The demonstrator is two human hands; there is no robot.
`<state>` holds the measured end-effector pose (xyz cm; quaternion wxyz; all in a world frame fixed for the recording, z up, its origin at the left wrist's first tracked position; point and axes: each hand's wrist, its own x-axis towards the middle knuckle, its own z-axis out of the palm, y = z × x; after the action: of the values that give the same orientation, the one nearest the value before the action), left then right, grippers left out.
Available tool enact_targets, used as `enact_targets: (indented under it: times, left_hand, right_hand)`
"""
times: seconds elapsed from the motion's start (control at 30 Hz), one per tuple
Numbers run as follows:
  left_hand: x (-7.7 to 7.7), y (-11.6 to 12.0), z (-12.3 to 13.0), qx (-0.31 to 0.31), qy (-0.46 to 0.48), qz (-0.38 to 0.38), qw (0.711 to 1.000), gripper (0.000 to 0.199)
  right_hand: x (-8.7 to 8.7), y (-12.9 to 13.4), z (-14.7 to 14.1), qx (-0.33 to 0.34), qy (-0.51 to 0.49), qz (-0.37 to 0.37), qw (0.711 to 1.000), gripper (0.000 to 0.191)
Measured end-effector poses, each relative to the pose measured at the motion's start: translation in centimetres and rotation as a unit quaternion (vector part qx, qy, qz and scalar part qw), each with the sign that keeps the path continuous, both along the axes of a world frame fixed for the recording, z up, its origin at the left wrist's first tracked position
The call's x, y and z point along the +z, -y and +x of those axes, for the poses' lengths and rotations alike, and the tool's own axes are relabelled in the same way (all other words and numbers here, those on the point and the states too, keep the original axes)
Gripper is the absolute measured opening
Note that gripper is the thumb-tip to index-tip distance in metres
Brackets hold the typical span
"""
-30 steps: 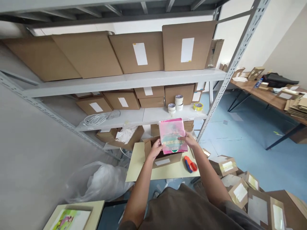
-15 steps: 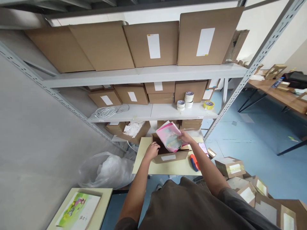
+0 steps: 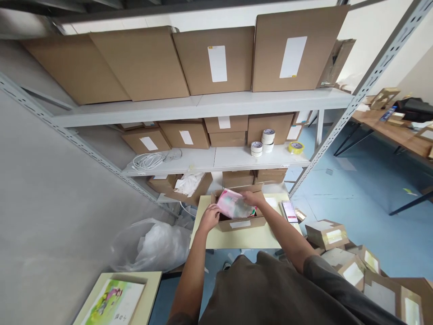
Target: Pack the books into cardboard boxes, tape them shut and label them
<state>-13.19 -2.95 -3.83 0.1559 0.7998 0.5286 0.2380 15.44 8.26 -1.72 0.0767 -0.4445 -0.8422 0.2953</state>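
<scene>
An open cardboard box (image 3: 242, 224) with a white label rests on the pale yellow table (image 3: 230, 243). In its opening lies a pink plastic-wrapped package (image 3: 233, 205), tilted, with a printed picture blurred by glare. My right hand (image 3: 253, 198) grips the package's upper right part, fingers closed over its edge. At the left end of the box, my left hand (image 3: 210, 217) has its fingertips pinched at the package's left corner, close to the box rim. What lies under the package is mostly hidden. A phone (image 3: 289, 211) with a lit screen lies right of my right forearm.
Metal shelving (image 3: 203, 107) with cardboard boxes stands ahead. White tape rolls (image 3: 268, 136), a yellow tape roll (image 3: 296, 147) and a coiled cable (image 3: 148, 161) sit on the middle shelf. A plastic bag (image 3: 152, 246) is at left, a picture book (image 3: 113, 302) below it, several cartons (image 3: 327, 234) at right.
The package has gone down and left into the box, lying flatter. My left hand has moved from the box wall to the package's corner. The orange-and-blue tool is now out of sight.
</scene>
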Motion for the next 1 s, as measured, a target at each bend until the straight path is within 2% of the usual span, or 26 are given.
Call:
enact_targets:
  times: [0.1,0.2,0.27,0.37,0.47,0.53,0.63,0.7,0.77,0.87,0.93,1.0]
  left_hand:
    - [-0.1,0.1,-0.1,0.007,0.003,-0.005,1.000,0.035]
    - [-0.4,0.0,-0.1,0.009,0.002,-0.013,1.000,0.037]
    - [-0.5,-0.1,0.0,0.008,0.002,-0.015,1.000,0.038]
    - [-0.7,0.0,0.3,0.020,0.004,-0.010,1.000,0.040]
    - [-0.9,0.4,0.8,0.067,0.011,-0.001,0.998,0.046]
    - [-1.0,0.7,1.0,0.128,0.029,-0.004,0.991,0.056]
    - [-1.3,1.2,1.3,0.203,0.083,-0.074,0.973,0.070]
    - [-1.3,1.4,1.6,0.181,0.115,-0.159,0.964,0.070]
    - [-1.2,1.5,2.2,0.121,0.116,-0.237,0.957,0.072]
    - [-0.5,1.3,3.2,0.066,0.073,-0.298,0.950,0.082]
    - [-0.1,0.9,3.6,0.052,0.049,-0.316,0.946,0.087]
    - [0.2,0.6,3.6,0.040,0.037,-0.328,0.943,0.091]
  right_hand:
    - [-0.2,-0.2,-1.0,0.011,0.025,-0.028,0.999,0.058]
    - [0.0,-0.4,-1.1,0.008,0.065,-0.055,0.996,0.062]
    - [0.3,-0.3,-0.8,-0.006,0.069,-0.036,0.997,0.066]
    - [0.8,-0.1,0.5,-0.025,0.050,0.007,0.998,0.058]
    - [1.2,0.4,2.6,-0.051,0.028,0.024,0.998,0.046]
    - [1.2,0.7,4.3,-0.086,-0.005,0.032,0.996,0.040]
    - [0.6,1.6,7.1,-0.153,-0.080,0.044,0.984,0.033]
    - [-0.2,2.4,9.1,-0.200,-0.134,0.042,0.970,0.031]
    - [-1.0,3.7,11.1,-0.250,-0.190,0.025,0.949,0.033]
    - [-2.2,6.0,13.8,-0.299,-0.254,-0.019,0.920,0.045]
    - [-2.7,7.5,15.0,-0.280,-0.283,-0.071,0.915,0.056]
    - [-3.1,8.7,15.7,-0.219,-0.306,-0.141,0.916,0.064]
